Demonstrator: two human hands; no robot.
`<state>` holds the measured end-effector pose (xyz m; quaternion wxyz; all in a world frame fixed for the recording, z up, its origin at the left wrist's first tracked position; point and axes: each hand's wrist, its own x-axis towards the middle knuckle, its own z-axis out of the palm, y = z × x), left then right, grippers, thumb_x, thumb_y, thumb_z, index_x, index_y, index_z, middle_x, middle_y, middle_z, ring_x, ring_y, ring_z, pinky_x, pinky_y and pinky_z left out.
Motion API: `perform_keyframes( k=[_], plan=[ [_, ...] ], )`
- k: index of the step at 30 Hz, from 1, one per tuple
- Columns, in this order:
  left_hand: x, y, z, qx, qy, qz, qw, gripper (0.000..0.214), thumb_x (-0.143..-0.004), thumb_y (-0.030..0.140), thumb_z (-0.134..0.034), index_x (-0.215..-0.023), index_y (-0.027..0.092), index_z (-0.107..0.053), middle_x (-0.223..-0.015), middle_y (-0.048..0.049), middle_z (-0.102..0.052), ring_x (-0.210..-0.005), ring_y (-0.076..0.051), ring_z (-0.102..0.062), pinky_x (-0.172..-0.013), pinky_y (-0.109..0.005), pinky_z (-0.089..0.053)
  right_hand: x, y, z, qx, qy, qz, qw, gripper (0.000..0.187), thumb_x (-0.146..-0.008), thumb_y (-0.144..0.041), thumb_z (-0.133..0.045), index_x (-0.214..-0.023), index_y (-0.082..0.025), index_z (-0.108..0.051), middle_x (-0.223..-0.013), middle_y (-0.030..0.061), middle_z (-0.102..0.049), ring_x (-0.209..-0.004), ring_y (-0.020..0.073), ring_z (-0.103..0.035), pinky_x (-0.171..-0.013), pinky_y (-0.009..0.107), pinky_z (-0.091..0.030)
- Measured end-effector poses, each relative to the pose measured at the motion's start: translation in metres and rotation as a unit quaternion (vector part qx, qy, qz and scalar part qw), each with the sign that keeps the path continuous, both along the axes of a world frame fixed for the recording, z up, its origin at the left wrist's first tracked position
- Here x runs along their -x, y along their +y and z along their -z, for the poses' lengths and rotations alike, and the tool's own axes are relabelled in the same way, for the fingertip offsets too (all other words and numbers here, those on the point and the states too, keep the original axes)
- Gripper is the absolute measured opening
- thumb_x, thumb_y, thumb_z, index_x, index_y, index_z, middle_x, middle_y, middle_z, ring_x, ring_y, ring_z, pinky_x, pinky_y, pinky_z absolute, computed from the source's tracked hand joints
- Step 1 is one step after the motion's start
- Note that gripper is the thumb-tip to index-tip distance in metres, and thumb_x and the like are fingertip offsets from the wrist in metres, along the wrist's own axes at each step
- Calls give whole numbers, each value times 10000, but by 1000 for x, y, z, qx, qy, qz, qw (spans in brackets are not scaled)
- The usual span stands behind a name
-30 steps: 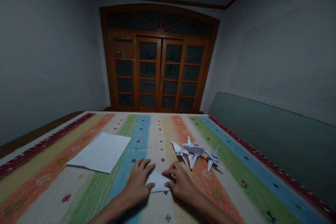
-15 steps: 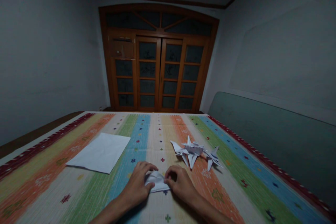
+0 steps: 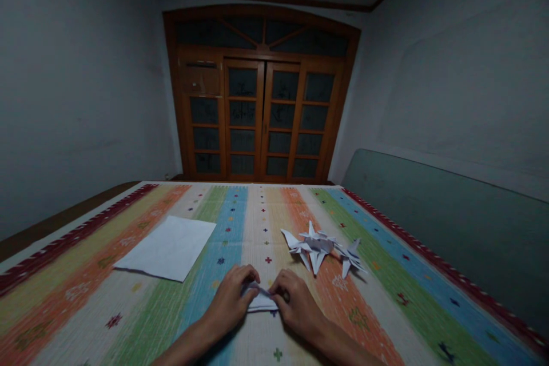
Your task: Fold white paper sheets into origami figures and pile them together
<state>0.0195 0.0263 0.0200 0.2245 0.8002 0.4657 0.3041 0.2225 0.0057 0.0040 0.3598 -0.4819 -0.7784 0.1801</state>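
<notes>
A small folded sheet of white paper (image 3: 261, 301) lies on the table close to me, between my two hands. My left hand (image 3: 235, 297) has its fingers curled over the paper's left side, thumb on the near face. On the other side, my right hand (image 3: 295, 300) pinches the paper's right edge between thumb and fingers. Part of the paper is hidden under the fingers. Beyond my right hand sits a group of folded white paper shapes (image 3: 318, 246) with pointed tips. Flat paper (image 3: 169, 247) lies further off to the left.
A striped, colourful tablecloth (image 3: 141, 320) covers the table. A greenish panel (image 3: 429, 211) stands along the right side. Wooden doors with glass panes (image 3: 261, 114) close off the far wall.
Both hands stay on the folded paper. The right fingers have shifted slightly, and more of the paper's middle is covered. The whole view has moved a little.
</notes>
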Motion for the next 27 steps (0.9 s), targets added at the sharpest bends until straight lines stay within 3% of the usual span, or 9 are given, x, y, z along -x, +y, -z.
perform_keyframes(
  k=[6, 10, 15, 20, 24, 27],
  plan=[
    [3, -1, 5, -48, 27, 0, 998, 129, -867, 95, -616, -848, 208, -676, -953, -60, -686, -991, -277, -585, -910, -409, -440, -3, -3, 0, -62, -64, -70, 994, 247, -838, 1, -559, -903, -150, -744, -907, 95, -648, -888, 223, -612, -756, 302, -470],
    [6, -3, 7, -86, 58, 16, 995, 197, -930, 94, -548, -836, 203, -683, -957, -78, -668, -951, -267, -598, -840, -380, -466, -6, -4, 0, -92, -137, -90, 982, 242, -780, -15, -594, -918, -160, -731, -928, 97, -630, -917, 242, -591, -743, 312, -469],
    [14, -6, 4, -105, 87, 67, 988, 232, -942, 91, -517, -846, 202, -696, -927, -73, -662, -872, -228, -641, -762, -320, -486, -6, -7, 2, -81, -211, -97, 969, 278, -758, -12, -603, -971, -158, -708, -971, 109, -642, -909, 242, -588, -732, 306, -473],
    [18, -13, -3, -149, 137, 96, 975, 222, -919, 82, -494, -951, 187, -687, -972, -101, -645, -890, -249, -633, -770, -346, -508, -6, -8, 3, -74, -221, -98, 968, 429, -735, 23, -593, -1105, -178, -677, -1002, 101, -664, -958, 255, -604, -760, 310, -474],
    [19, -15, -5, -148, 176, 98, 968, 220, -965, 125, -472, -1014, 180, -679, -1043, -126, -648, -945, -273, -643, -787, -373, -533, -6, -10, 1, -69, -230, -95, 966, 303, -750, 12, -599, -977, -163, -697, -973, 110, -670, -894, 238, -624, -731, 296, -470],
    [21, -14, -6, -149, 173, 120, 966, 251, -974, 123, -472, -1074, 185, -694, -1238, -152, -629, -1090, -294, -631, -883, -399, -538, -6, -13, -2, -67, -213, -96, 970, 276, -818, -62, -609, -1056, -173, -693, -983, 109, -674, -907, 244, -631, -767, 312, -484]
  ],
)
